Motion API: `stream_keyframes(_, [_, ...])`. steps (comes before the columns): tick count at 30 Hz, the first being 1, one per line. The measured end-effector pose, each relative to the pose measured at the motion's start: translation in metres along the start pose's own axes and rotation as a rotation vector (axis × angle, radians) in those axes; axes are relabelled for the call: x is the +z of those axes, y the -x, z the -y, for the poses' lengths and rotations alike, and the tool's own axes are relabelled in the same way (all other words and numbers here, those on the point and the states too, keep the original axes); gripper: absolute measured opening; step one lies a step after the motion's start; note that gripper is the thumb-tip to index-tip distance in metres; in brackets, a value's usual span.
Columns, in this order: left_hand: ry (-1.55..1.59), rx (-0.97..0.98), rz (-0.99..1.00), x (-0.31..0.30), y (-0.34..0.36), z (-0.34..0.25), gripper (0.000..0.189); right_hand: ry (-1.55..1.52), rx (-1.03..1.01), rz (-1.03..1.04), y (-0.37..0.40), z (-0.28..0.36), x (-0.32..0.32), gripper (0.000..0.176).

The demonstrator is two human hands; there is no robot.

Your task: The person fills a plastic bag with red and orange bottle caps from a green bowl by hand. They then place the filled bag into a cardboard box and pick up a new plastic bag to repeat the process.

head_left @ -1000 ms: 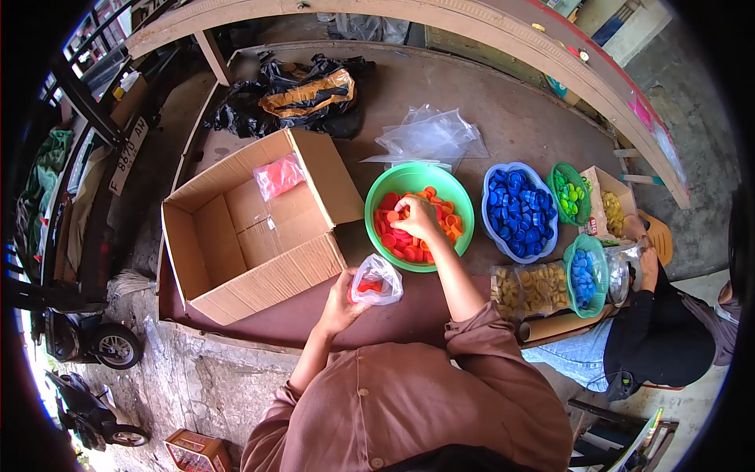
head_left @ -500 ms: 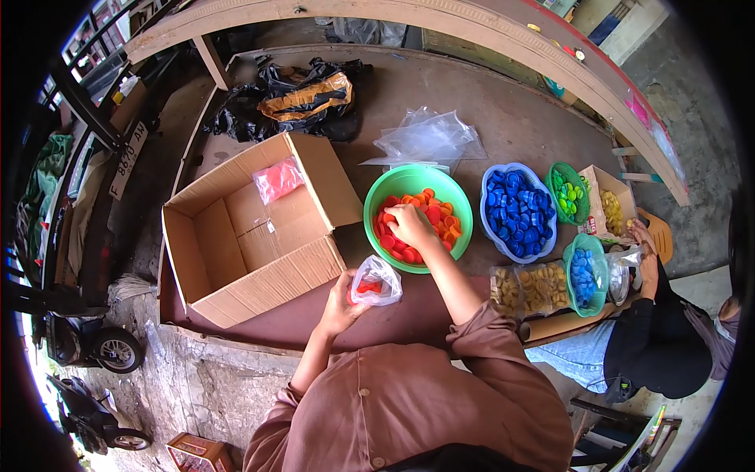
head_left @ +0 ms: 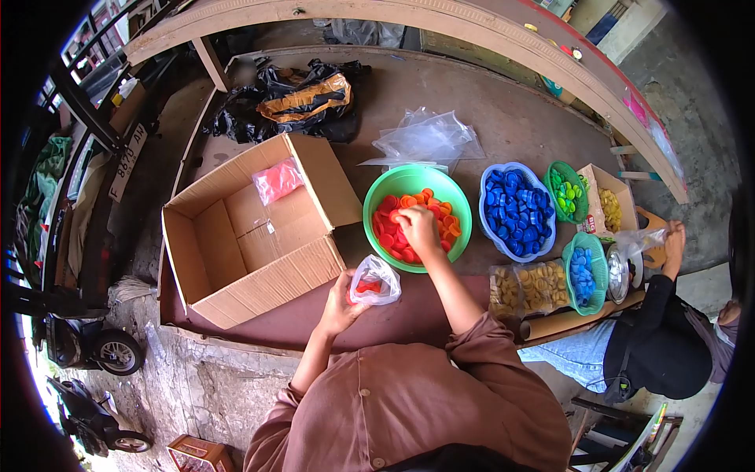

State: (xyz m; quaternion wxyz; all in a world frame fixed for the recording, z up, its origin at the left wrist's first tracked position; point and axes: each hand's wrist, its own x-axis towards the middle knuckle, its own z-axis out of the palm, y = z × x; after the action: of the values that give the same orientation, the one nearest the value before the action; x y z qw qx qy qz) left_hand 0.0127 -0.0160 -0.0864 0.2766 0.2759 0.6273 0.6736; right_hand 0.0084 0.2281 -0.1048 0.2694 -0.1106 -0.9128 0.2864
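My left hand (head_left: 340, 305) grips a clear plastic bag (head_left: 384, 293) by its side, its mouth facing up. A few red caps (head_left: 366, 286) lie inside the bag. Over the green bowl (head_left: 370, 186), my right hand (head_left: 420, 232) has its fingers pinched on a red plastic cap (head_left: 395, 215). Red and orange caps (head_left: 450, 224) fill the bowl beneath it. Left of the bowl stands an open cardboard box (head_left: 259, 287), holding a packed bag of red-pink caps (head_left: 278, 182).
Right of the bowl stand a basket of blue caps (head_left: 517, 208), a green basket of caps (head_left: 566, 191) and a light-blue cap basket (head_left: 583, 275). Bags of tan caps (head_left: 543, 285) lie in front. Clear bags (head_left: 432, 139) and black plastic (head_left: 303, 102) lie behind. A co-worker's hand (head_left: 673, 248) holds a clear bag.
My right hand has lifted slightly and shifted right within the bowl, a red cap now at its fingertips. My left hand stays put. The co-worker's hand has moved right with the clear bag.
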Motion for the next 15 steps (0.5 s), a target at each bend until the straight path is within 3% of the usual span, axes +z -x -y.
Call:
stream_keyframes(3, [-0.015,-0.037,0.012,-0.002,0.002,0.001,0.051,-0.088,0.15,-0.092,-0.004,-0.01,-0.015,0.012])
stream_keyframes(8, [-0.029,-0.021,0.011,-0.002,0.0,0.003,0.049,-0.061,0.373,0.189,-0.01,-0.034,-0.057,0.014])
stream_keyframes(11, [-0.027,-0.016,0.008,0.0,0.0,-0.003,0.048,-0.08,0.488,0.249,-0.011,-0.03,-0.065,0.014])
stream_keyframes(12, [-0.026,-0.015,0.009,0.0,0.0,-0.005,0.048,-0.078,0.488,0.248,-0.009,-0.033,-0.064,0.014])
stream_keyframes(14, [-0.073,-0.034,0.016,0.0,0.0,-0.006,0.047,0.137,0.11,0.294,-0.003,-0.035,-0.06,0.015])
stream_keyframes(15, [-0.073,-0.034,0.016,0.0,0.0,-0.004,0.047,0.137,0.11,0.294,0.0,-0.031,-0.059,0.015])
